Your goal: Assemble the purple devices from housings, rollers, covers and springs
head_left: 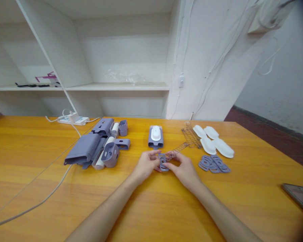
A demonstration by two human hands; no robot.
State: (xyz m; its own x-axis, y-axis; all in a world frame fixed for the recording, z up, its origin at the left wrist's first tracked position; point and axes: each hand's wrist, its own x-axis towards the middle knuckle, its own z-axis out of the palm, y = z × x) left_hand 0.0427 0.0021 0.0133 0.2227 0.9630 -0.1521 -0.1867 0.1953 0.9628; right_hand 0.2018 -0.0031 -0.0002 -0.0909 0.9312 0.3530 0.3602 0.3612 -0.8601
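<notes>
My left hand [148, 164] pinches a small flat purple-grey plastic plate [163, 162] with slots and a round centre. My right hand [184, 168] is closed at the plate's right side, its fingers on a long metal coil spring [178, 149] and its thumb touching the plate. The spring slants up and right from the plate. Fingers hide whether its end is hooked into the plate. Just beyond my hands lies a purple-grey housing [150, 138] with a white oval cover [156, 133] on it.
To the right lie more springs [192, 136], several white oval covers [208, 145] and a pile of slotted plates [214, 164]. Purple-grey housings [83, 148] and white rollers stand left, near a power strip [74, 119] with cables. A phone-like device [299, 196] lies at the right edge.
</notes>
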